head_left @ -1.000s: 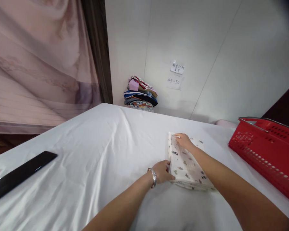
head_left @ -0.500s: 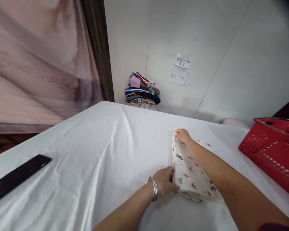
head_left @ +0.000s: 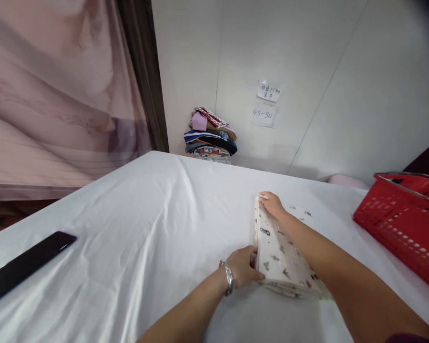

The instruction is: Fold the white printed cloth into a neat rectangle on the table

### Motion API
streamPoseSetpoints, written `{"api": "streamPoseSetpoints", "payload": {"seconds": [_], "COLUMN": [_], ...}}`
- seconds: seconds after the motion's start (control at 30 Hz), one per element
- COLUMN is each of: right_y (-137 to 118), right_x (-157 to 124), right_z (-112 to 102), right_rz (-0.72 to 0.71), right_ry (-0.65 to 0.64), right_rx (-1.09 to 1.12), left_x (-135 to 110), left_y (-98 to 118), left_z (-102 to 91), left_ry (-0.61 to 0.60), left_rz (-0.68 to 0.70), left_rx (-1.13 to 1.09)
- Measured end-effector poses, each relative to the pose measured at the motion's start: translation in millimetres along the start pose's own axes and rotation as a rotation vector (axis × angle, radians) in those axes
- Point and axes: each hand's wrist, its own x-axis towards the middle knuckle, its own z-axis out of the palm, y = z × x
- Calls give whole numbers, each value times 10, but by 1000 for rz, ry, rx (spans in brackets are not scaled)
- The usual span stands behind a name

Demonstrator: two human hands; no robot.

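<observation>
A folded white cloth with small printed figures [head_left: 279,255] lies on the white sheet at the right of middle. My left hand [head_left: 243,267], with a silver bracelet on the wrist, pinches the cloth's near left corner, fingers closed on its edge. My right hand [head_left: 271,204] grips the far left corner, fingers curled over the fold. My right forearm lies across the cloth and hides part of it.
A red plastic basket [head_left: 400,224] with a metal handle stands at the right edge. A long black flat object [head_left: 25,264] lies at the left. A pile of folded clothes [head_left: 210,136] rests by the wall, under two paper notes [head_left: 266,102]. A pink curtain [head_left: 57,95] hangs on the left.
Both hands have kept hold of the cloth's left edge, which has lifted slightly off the sheet. The camera has shifted, so the basket sits further right.
</observation>
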Motion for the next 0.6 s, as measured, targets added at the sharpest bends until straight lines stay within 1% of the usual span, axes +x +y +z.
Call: {"api": "streamPoseSetpoints", "payload": {"seconds": [0.13, 0.23, 0.3, 0.4, 0.53, 0.6], "right_y": [0, -33, -69, -124, -172, -198], "right_x": [-324, -546, -627, -644, -604, -636], "right_z": [-36, 10, 51, 68, 11, 0], "right_rz": [-101, -232, -294, -279, -261, -246], "right_ry": [29, -55, -125, -162, -193, -202], "right_rx": [26, -34, -121, -201, -192, -183], "left_x": [16, 27, 29, 27, 28, 33], "left_y": [-16, -31, -35, -27, -12, -11], "left_z": [4, 7, 6, -3, -11, -9], "left_ry": [-3, -8, -11, -10, -17, -17], "left_rz": [2, 14, 24, 26, 17, 21], "left_rx": [5, -2, -19, -26, -7, -4]}}
